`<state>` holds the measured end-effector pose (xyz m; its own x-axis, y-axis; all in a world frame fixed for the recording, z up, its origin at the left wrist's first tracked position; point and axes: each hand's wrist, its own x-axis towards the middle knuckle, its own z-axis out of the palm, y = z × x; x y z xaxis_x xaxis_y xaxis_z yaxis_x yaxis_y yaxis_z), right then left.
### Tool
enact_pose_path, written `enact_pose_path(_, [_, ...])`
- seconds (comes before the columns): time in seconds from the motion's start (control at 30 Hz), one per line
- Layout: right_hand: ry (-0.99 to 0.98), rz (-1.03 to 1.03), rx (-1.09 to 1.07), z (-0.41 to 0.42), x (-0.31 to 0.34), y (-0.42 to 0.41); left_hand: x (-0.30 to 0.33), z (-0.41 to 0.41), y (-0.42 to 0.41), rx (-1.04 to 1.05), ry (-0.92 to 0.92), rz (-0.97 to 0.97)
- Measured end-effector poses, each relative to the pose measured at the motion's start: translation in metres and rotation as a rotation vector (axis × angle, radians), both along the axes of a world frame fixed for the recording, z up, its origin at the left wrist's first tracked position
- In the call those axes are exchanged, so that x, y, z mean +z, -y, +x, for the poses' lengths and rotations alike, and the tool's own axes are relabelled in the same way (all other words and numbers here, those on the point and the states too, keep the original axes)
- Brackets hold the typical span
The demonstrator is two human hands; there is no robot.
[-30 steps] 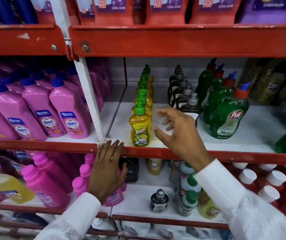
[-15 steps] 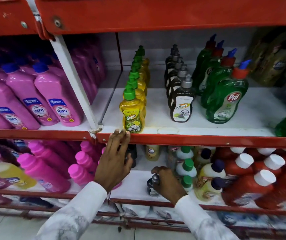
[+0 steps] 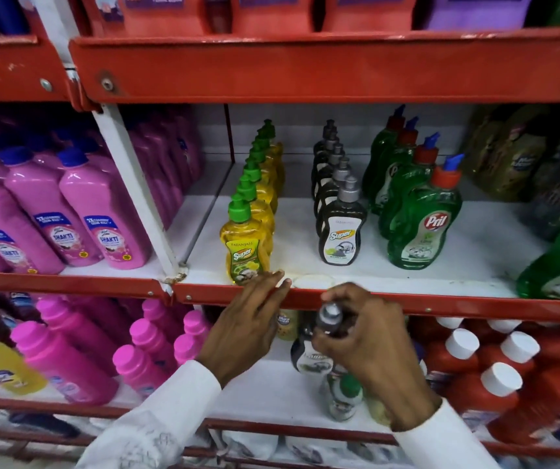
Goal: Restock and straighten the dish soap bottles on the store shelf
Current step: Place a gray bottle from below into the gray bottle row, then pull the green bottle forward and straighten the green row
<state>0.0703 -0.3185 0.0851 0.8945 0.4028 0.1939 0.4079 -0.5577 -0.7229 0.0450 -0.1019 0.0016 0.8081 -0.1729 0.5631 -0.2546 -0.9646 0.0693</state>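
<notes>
"Pril" on green bottle (image 3: 420, 214), "Shakti" on pink bottle (image 3: 102, 211), seemingly "Patanjali Super" on yellow bottle (image 3: 246, 245).

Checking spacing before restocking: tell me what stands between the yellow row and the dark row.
Nothing: in the head view, bare white shelf separates the yellow bottles from the dark bottles.

3 bottle rows (image 3: 338, 211) side by side on shelf (image 3: 474, 265), front to back.

Glossy plastic bottles (image 3: 341, 228) are gleaming on a painted metal shelf (image 3: 407, 301) (red paint chipping), white cloth sleeves (image 3: 156, 428) showing.
</notes>
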Motion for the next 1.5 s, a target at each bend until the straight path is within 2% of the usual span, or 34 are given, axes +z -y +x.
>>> enact_pose_path(0.17, [0.127,0.133,-0.096,0.017,0.072,0.024,-0.009,0.008,0.011,0.003,-0.039,-0.045])
enact_pose_path(0.33, [0.217,0.151,-0.146,0.053,0.100,0.025,-0.011,0.005,0.019,0.006,-0.043,-0.107])
enact_pose_path(0.63, [0.175,-0.008,-0.044,0.092,0.088,0.000,-0.014,0.004,0.016,0.008,-0.090,-0.143])
enact_pose_path(0.83, [0.172,0.013,0.007,0.097,0.082,-0.002,-0.010,0.002,0.028,0.077,-0.086,-0.154])
enact_pose_path(0.97, [0.198,0.092,-0.004,0.090,0.072,0.010,-0.006,0.002,0.051,0.122,-0.071,-0.089])
enact_pose_path(1.1, [0.340,0.256,-0.180,0.073,0.037,0.045,-0.006,0.008,0.073,0.065,-0.021,-0.031])
enact_pose_path(1.27, [0.522,0.499,-0.658,0.076,-0.026,0.097,-0.013,0.017,0.085,0.075,0.052,-0.001])
enact_pose_path(1.4, [0.536,0.465,-0.931,0.096,-0.047,0.128,-0.019,0.022,0.090,0.094,0.130,0.010])
enact_pose_path(1.5, [0.494,0.443,-1.000,0.119,-0.045,0.152,-0.019,0.025,0.094,0.090,0.156,0.018])
